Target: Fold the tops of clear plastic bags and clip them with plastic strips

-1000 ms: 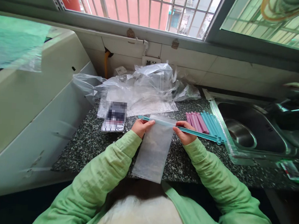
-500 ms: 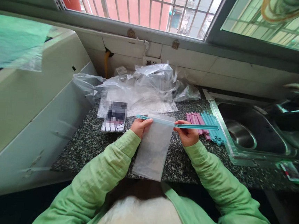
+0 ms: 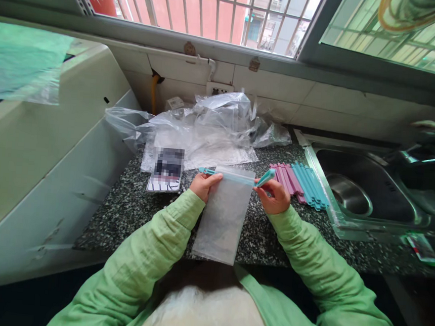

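1. Pinching the top left corner of a clear plastic bag [image 3: 222, 219], the left hand [image 3: 204, 184] has its fingers closed on the bag's rim and on the near end of a teal sealing stick [image 3: 235, 176] that runs along that rim
2. On the sink side of the bag, the right hand [image 3: 274, 194] is curled shut around the stick's other end, which stands tilted up from between the fingers
3. The bag lies flat on the speckled counter [image 3: 122, 210], well left of the sink [image 3: 367, 189], its lower edge reaching the counter's front edge
4. A row of spare pink and teal sticks [image 3: 302, 180] lies just beside the sink's left rim; a heap of crumpled clear plastic [image 3: 209, 127] sits farther from the sink, against the tiled wall
5. A phone [image 3: 167, 171] lies left of the bag, farthest from the sink
6. Risk, as I judge it: with one end of the stick lifted, the thin rim may slip out or bunch, leaving the clamp only partly seated; a tug could also pull the bag off the counter's front edge
7. No brand or label is legible; the phone's screen is blurred, and the red shape outside the window carries marks too small to read
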{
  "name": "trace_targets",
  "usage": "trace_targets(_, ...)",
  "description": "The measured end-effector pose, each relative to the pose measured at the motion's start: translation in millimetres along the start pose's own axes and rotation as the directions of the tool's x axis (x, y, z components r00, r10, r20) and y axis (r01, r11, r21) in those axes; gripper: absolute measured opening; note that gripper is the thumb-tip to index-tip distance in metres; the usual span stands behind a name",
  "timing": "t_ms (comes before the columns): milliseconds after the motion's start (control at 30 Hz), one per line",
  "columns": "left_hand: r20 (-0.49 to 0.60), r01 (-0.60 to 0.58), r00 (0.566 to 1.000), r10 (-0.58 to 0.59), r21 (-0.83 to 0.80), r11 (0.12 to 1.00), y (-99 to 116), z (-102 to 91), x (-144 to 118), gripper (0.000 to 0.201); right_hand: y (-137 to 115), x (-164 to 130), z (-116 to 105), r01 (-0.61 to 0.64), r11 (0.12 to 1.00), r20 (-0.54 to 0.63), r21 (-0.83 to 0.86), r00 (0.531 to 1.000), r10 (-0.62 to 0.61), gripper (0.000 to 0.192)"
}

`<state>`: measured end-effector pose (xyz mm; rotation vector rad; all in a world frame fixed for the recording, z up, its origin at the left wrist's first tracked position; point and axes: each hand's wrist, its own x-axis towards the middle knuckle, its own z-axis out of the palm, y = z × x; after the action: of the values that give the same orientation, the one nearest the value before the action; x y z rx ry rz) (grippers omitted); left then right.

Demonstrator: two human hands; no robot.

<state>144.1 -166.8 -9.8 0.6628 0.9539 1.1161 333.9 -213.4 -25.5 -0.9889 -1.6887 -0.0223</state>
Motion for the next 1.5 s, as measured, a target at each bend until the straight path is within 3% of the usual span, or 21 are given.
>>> trace_targets(167,0.017,-0.006,1.000,0.005,0.029,1.000,-1,-1.4,1,0.034,-1,7,-3,0.188,0.979,0.049,-0.074,0.982,-0.184,0.026)
trace_targets(333,0.024,-0.027,0.999,0.026,0.045,0.999,-4,-5.3,5,0.030,0,7,-2,0.251,0.962,0.075,-0.110,0.967,-0.244,0.029)
trace_targets(700,0.024,-0.119,0.993,0.117,0.109,0.987,-7,-9.9,9,0.027,5,5,0,0.264,0.961,0.172,-0.089,0.954,-0.246,0.034)
trace_targets(967,0.020,-0.111,0.994,0.109,0.221,0.969,-2,-9.7,6,0.035,8,3,2,0.253,0.958,0.222,-0.133,0.950,-0.220,0.030)
trace_targets(1300,0.212,-0.158,0.972,0.105,0.255,0.954,-1,-13.7,7,0.029,11,1,1,0.209,0.958,0.280,-0.195,0.948,-0.150,0.028)
trace_targets(1500,0.204,-0.251,0.958,0.202,0.257,0.933,1,-15.6,7,0.028,12,2,2,0.261,0.927,0.258,-0.269,0.947,-0.192,0.027)
